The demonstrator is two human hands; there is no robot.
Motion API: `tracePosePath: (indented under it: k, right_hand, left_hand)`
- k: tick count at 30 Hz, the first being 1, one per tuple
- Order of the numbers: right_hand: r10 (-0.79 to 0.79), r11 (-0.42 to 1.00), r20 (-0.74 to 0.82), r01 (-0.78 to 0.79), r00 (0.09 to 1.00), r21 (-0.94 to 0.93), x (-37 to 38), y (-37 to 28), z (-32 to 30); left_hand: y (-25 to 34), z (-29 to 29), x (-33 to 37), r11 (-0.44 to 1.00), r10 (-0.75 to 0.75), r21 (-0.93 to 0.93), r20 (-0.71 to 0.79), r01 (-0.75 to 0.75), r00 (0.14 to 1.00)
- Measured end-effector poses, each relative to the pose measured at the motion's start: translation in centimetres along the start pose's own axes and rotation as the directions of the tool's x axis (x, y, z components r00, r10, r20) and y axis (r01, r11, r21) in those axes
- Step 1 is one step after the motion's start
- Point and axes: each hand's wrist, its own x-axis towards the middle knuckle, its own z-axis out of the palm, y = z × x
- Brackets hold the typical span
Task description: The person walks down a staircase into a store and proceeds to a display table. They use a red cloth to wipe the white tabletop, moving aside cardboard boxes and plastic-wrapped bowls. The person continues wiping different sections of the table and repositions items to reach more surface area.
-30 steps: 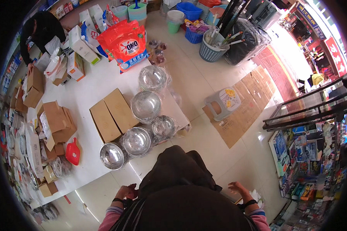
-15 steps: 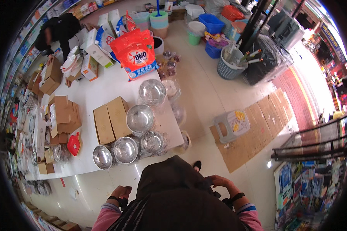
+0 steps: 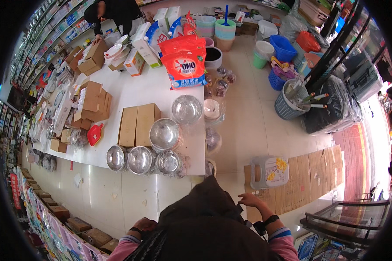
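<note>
Head view: our right hand [image 3: 251,200] is loosely open, seemingly empty; our left hand [image 3: 145,224] is curled beside the dark garment [image 3: 204,230], its hold impossible to tell. The stool [image 3: 276,171] sits on cardboard [image 3: 314,173] beyond the right; we judge it light, stiff, smooth, best gripped by its looped side. Bold lettering marks the red bag [image 3: 184,65].

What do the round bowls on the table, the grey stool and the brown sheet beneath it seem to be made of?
Round bowls: probably stainless steel, polished, judging by bright mirror-like reflections.
Grey stool: likely moulded plastic, smooth, with rounded edges.
Brown sheet: apparently cardboard, matt, with straight creases.
</note>
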Motion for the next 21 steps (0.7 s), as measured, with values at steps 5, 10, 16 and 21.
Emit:
tracePosePath:
  k: [5, 10, 16, 21]
  right_hand:
    - [0.112, 0.988, -0.032, -0.115, 0.993, -0.104, -1.7, 4.8, -3.4]
    - [0.45, 0.873, 0.104, -0.462, 0.887, 0.155, -4.7, 7.1, -9.3]
    - [0.347, 0.937, 0.139, -0.338, 0.927, -0.085, 0.8, 12.6, -15.3]
    - [0.107, 0.983, 0.071, -0.095, 0.992, -0.159, 9.2, 12.8, -25.7]
  left_hand:
    - [6.4, 0.6, 2.6, 0.993, 0.083, -0.08, -0.02, -0.085, 0.996]
    - [11.7, 1.9, 6.4, 0.886, -0.186, -0.419, 0.071, 0.198, 0.98]
    - [15.3, 5.2, 7.3, 0.884, -0.162, -0.45, -0.041, 0.127, 0.986]
    - [25.8, 6.3, 6.3, 0.514, -0.417, -0.809, 0.056, 0.286, 0.907]
